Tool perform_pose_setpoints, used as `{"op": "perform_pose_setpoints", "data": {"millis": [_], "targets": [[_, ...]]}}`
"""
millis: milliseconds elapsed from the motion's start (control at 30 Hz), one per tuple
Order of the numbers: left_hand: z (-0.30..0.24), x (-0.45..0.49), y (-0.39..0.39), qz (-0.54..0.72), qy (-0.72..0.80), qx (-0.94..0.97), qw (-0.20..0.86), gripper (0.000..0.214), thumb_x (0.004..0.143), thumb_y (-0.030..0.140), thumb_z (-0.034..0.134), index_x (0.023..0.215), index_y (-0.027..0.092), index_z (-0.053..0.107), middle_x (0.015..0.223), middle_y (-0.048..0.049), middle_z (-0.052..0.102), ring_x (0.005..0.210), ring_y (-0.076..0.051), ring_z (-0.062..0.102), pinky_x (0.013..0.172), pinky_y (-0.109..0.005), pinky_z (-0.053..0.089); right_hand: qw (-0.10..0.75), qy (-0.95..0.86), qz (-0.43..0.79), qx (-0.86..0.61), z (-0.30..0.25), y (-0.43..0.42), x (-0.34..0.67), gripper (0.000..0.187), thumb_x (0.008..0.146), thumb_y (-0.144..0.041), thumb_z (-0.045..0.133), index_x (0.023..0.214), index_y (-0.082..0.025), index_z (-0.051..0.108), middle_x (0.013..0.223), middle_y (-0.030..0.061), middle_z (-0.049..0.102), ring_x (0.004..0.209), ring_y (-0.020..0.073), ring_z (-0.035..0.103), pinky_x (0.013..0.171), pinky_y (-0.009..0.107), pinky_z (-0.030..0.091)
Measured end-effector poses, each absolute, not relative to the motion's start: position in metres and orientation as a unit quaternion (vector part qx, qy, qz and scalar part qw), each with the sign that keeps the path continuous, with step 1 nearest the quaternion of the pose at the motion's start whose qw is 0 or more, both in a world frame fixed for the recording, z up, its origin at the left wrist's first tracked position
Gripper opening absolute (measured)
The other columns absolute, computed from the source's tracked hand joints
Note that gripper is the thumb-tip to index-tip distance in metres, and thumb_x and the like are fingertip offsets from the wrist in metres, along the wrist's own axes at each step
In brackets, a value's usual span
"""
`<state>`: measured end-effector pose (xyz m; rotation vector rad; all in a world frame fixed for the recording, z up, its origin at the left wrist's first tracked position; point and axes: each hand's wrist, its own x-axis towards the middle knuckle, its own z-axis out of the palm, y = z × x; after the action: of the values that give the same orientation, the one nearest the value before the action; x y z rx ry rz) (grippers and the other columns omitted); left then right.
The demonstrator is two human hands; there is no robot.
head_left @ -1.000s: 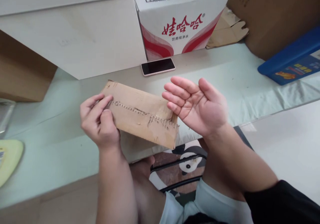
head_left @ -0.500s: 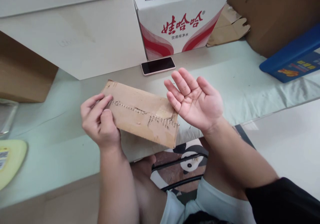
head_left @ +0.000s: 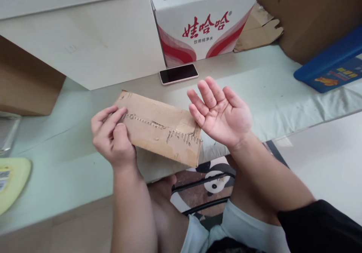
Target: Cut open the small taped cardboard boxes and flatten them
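A torn brown cardboard piece [head_left: 161,130] is held over the table's front edge, with a ragged ripped line running along its face. My left hand [head_left: 111,138] pinches its left end, thumb on top and fingers pressed on the surface. My right hand [head_left: 222,113] hovers just past the cardboard's right end, palm up, fingers stretched out and a little apart, holding nothing.
A phone [head_left: 178,74] lies screen-up behind the cardboard, before a white and red carton [head_left: 202,23]. Large white boxes [head_left: 85,38] and a brown box [head_left: 25,83] stand at the left, brown cartons and a blue box [head_left: 330,66] at the right. A yellow object [head_left: 11,181] lies far left.
My right hand has lifted slightly and turned, its fingers now pointing more upward and away from the cardboard's right end. The left hand and cardboard have stayed in place.
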<state>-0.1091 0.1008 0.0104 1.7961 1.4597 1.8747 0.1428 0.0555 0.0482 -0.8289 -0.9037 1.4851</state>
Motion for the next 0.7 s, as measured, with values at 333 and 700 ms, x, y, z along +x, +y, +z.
{"op": "perform_pose_setpoints", "data": {"millis": [333, 700], "targets": [[0.016, -0.106, 0.097, 0.611, 0.508, 0.602, 0.077, 0.031, 0.076, 0.015, 0.055, 0.094, 0.016, 0.081, 0.108, -0.0097, 0.072, 0.102, -0.020, 0.068, 0.101, -0.042, 0.053, 0.562, -0.410, 0.576, -0.429, 0.033, 0.059, 0.152, 0.044, 0.098, -0.061, 0.030, 0.112, -0.037, 0.064, 0.110, -0.0029, 0.078, 0.123, 0.0229, 0.067, 0.092, 0.049, 0.059], [0.017, -0.109, 0.095, 0.593, 0.521, 0.607, 0.089, 0.029, 0.078, 0.016, 0.055, 0.095, 0.013, 0.079, 0.110, -0.0109, 0.070, 0.105, -0.020, 0.066, 0.105, -0.045, 0.051, 0.606, -0.359, 0.614, -0.356, 0.036, 0.057, 0.155, 0.036, 0.096, -0.061, 0.053, 0.080, -0.028, 0.053, 0.052, -0.0083, 0.046, 0.043, 0.0100, 0.051, 0.041, 0.023, 0.042]]}}
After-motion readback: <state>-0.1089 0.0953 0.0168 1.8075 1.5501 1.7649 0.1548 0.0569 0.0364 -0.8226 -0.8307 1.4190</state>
